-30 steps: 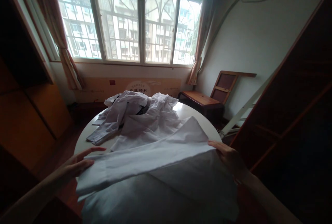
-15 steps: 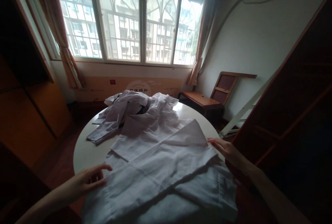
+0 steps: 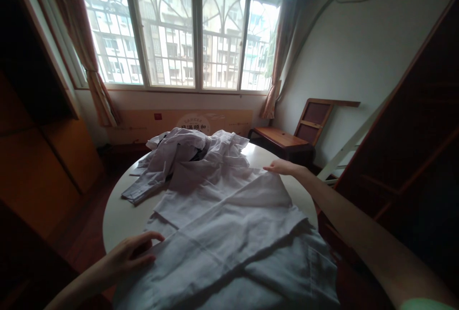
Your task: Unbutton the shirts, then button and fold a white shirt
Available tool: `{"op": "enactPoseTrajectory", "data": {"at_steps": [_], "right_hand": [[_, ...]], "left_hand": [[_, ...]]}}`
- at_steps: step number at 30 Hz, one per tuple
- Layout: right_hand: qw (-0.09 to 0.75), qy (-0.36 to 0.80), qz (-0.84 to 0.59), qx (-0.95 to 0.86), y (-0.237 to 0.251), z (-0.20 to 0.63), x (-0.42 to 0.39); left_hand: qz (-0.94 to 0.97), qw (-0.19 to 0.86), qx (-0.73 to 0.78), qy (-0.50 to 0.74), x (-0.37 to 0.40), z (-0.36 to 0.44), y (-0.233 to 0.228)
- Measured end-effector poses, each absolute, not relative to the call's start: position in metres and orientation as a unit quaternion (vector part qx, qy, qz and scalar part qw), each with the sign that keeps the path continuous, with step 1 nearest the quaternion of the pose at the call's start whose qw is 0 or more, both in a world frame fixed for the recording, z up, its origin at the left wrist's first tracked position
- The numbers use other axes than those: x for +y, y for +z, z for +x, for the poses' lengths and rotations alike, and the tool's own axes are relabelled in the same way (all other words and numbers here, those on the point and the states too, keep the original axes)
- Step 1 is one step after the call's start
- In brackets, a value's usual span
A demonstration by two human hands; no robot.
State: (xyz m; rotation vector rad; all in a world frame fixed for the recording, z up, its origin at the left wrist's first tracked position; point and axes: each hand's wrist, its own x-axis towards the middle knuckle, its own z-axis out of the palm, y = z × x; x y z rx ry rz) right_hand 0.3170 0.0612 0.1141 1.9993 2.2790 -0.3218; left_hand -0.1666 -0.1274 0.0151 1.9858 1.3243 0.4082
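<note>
A large white garment (image 3: pixel 229 224), partly folded over itself, lies spread across the near side of the round table and hangs past its front edge. My left hand (image 3: pixel 134 252) rests at the garment's left edge, thumb and forefinger apart, fingertips on or just over the cloth. At the upper right corner of the folded layer, my right hand (image 3: pixel 283 167) has its fingers closed together on the cloth's edge. Beyond, a crumpled heap of white clothes (image 3: pixel 182 147) sits against the garment, with a sleeve stretching to the left and some dark cloth between the folds.
White table top (image 3: pixel 118 224) shows along the left side and at the far right. A wooden bench (image 3: pixel 281 137) stands behind on the right, near a white folding ladder (image 3: pixel 335 164). Dark wooden furniture (image 3: pixel 401 157) rises close on the right, orange-brown cabinets (image 3: pixel 71 157) on the left.
My right hand has moved forward and inward from the garment's right edge to the upper corner of the fold and closed there. My left hand has stayed nearly in place at the left edge.
</note>
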Motion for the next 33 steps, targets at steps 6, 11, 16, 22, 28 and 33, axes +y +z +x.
{"op": "enactPoseTrajectory", "data": {"at_steps": [6, 11, 16, 22, 28, 33], "right_hand": [[0.116, -0.141, 0.669, 0.72, 0.105, 0.328, 0.08], [0.112, -0.182, 0.679, 0.702, 0.096, 0.328, 0.084], [0.111, -0.045, 0.695, 0.709, 0.104, 0.316, 0.086], [0.042, 0.047, 0.702, 0.709, 0.104, 0.306, 0.083], [-0.112, 0.083, 0.678, 0.722, 0.085, 0.316, 0.063], [-0.212, 0.076, 0.562, 0.796, 0.035, 0.308, 0.026]], "left_hand": [[0.772, 0.369, 0.498, 0.141, -0.124, -0.169, 0.017], [0.77, 0.37, 0.498, 0.147, -0.123, -0.171, 0.015], [0.755, 0.374, 0.513, 0.164, -0.127, -0.168, 0.02], [0.74, 0.384, 0.527, 0.164, -0.131, -0.164, 0.026], [0.752, 0.367, 0.522, 0.163, -0.127, -0.165, 0.016], [0.766, 0.34, 0.523, 0.158, -0.126, -0.166, 0.007]]}}
